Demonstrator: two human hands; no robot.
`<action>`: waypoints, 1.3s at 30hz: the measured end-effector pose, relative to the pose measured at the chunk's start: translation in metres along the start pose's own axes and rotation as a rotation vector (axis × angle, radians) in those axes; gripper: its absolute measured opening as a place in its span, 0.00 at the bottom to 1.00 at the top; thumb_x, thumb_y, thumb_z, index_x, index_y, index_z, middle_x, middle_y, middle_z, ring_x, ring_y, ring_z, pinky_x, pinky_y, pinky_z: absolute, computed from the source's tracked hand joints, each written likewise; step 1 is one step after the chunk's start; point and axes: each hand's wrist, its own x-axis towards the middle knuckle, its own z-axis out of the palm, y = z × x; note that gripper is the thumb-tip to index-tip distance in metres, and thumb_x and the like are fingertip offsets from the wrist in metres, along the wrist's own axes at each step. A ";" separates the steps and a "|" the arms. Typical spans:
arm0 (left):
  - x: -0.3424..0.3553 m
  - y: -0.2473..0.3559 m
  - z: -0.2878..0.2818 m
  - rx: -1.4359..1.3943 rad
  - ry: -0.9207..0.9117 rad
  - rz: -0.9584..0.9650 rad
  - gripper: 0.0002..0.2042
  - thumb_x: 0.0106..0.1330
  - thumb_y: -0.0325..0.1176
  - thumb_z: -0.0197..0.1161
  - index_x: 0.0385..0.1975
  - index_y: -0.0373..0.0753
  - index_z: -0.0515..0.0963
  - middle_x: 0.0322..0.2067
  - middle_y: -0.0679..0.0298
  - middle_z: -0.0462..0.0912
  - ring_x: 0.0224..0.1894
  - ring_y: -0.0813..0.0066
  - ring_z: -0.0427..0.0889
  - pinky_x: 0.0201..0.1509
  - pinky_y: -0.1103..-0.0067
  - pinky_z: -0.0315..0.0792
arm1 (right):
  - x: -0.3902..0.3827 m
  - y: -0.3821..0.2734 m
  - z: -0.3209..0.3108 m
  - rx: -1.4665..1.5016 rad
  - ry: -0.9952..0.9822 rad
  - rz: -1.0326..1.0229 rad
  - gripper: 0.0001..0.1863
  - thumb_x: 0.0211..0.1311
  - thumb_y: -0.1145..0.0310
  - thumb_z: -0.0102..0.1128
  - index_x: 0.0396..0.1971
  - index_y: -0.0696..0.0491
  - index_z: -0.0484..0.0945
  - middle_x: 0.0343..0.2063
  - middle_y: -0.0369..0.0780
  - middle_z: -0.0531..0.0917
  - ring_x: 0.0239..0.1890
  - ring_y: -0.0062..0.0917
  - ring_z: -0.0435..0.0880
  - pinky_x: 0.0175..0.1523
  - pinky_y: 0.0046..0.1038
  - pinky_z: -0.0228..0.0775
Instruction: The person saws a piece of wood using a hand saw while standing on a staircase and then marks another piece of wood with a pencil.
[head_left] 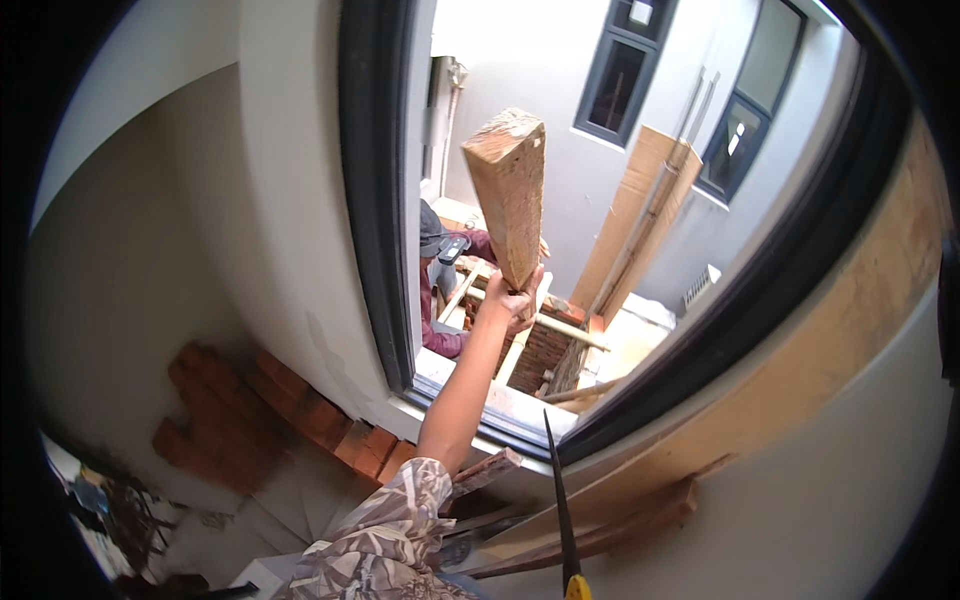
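Head view: the person's left arm, in a camouflage sleeve (385,535), reaches through an open window with a dark frame (366,200). The left hand (513,298) is closed around the lower part of a rough squared timber (508,195), which stands up at a slight tilt outside the opening. The right hand is out of view; its grip cannot be told. At the lower edge, a tapering dark blade (562,500) with a yellow handle (577,588) points upward. Beyond the window, a co-worker in a dark cap (430,232) bends beside a brick-lined pit (532,358) crossed by pale poles (572,330). Indoors, red bricks (310,405) lie below the window, to the left.
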 end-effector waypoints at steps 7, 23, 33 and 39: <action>-0.118 0.001 -0.050 0.134 0.060 -0.591 0.27 0.72 0.39 0.56 0.64 0.28 0.60 0.57 0.39 0.71 0.60 0.41 0.74 0.63 0.59 0.78 | -0.021 -0.001 0.010 -0.058 -0.007 -0.161 0.10 0.67 0.67 0.63 0.43 0.55 0.74 0.19 0.34 0.74 0.16 0.16 0.68 0.19 0.21 0.57; -0.519 0.018 -0.005 1.295 0.212 -0.456 0.37 0.64 0.46 0.59 0.67 0.27 0.58 0.47 0.44 0.82 0.43 0.64 0.86 0.51 0.74 0.81 | -0.103 0.024 0.052 -0.019 0.012 -0.389 0.09 0.65 0.67 0.63 0.35 0.54 0.72 0.17 0.30 0.72 0.15 0.12 0.68 0.20 0.17 0.59; -0.621 0.024 -0.058 1.261 0.247 -0.460 0.32 0.65 0.46 0.56 0.60 0.24 0.68 0.43 0.47 0.83 0.38 0.66 0.86 0.41 0.73 0.82 | -0.088 -0.008 0.100 -0.242 -0.197 -0.550 0.07 0.64 0.69 0.63 0.37 0.56 0.76 0.24 0.28 0.73 0.26 0.11 0.69 0.31 0.18 0.61; -0.634 0.008 -0.062 1.409 0.257 -0.450 0.33 0.67 0.50 0.57 0.60 0.25 0.69 0.41 0.51 0.83 0.36 0.69 0.86 0.37 0.76 0.81 | -0.089 -0.008 0.140 -0.410 -0.367 -0.595 0.07 0.62 0.72 0.63 0.37 0.57 0.77 0.26 0.29 0.74 0.29 0.13 0.69 0.36 0.19 0.62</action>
